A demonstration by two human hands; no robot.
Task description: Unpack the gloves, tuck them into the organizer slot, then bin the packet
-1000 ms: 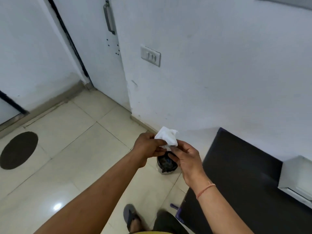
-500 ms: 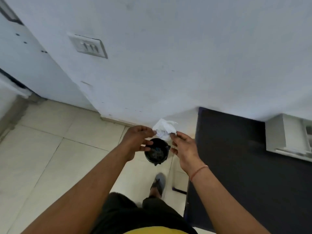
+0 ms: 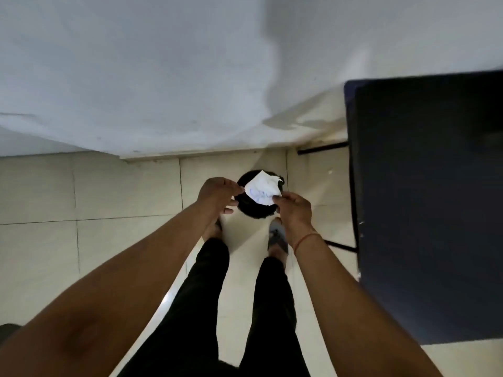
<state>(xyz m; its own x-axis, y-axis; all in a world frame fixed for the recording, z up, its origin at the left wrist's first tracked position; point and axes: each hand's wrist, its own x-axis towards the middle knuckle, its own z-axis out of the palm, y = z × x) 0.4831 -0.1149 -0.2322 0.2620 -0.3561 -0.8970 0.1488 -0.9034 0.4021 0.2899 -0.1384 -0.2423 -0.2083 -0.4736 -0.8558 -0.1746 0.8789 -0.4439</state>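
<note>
White wall [image 3: 163, 77] at top, skirting along its base. Cream tiled floor [image 3: 81, 191] w/ thin grout lines. Dark table [image 3: 435, 200] at right, its thin black legs on floor. Grey sandal [image 3: 277, 235] below black trousers [image 3: 206, 308].

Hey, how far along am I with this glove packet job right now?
Unpacking looks done: the white packet is crumpled, with no gloves in sight; the organizer isn't in view, so tucking can't be checked. In hand: the left hand and right hand pinch the packet over the black bin on the floor. Left: let go so it drops in.
</note>
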